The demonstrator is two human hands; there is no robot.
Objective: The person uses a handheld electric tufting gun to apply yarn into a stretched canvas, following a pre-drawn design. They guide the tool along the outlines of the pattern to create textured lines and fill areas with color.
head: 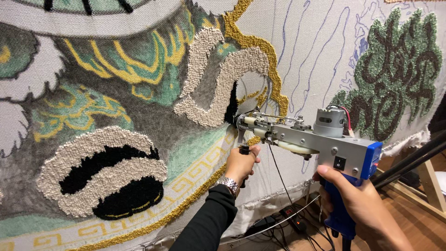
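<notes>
A grey metal tufting gun with a blue handle points left, its needle tip pressed against the stretched tufting cloth at a small black yarn patch. My right hand grips the blue rear handle from below. My left hand, in a black sleeve with a metal wristwatch, is closed around the gun's black front grip just under the needle. Beige loop areas and gold yarn outlines surround the spot. A thin black yarn strand hangs down from the gun.
The cloth carries a printed green, gold and grey pattern, a beige and black tufted shape at lower left and a green and black tufted shape at right. A power strip and cables lie on the wooden floor. Wooden frame legs stand at right.
</notes>
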